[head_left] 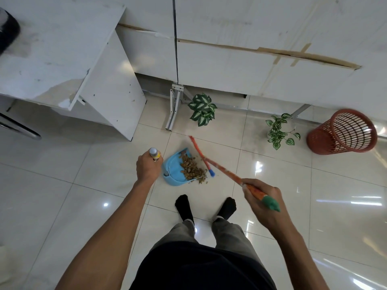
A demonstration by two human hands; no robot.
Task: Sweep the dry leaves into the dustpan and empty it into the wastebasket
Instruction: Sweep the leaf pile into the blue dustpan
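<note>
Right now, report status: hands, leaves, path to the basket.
Left hand grips dustpan handle; right hand grips broom. Dry leaves mostly in dustpan, a few at its lip. Wastebasket far right; leafy plant beside the route.

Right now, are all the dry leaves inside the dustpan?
No, most of the dry leaves sit in the dustpan, but a few lie on the floor at its open edge.
</note>
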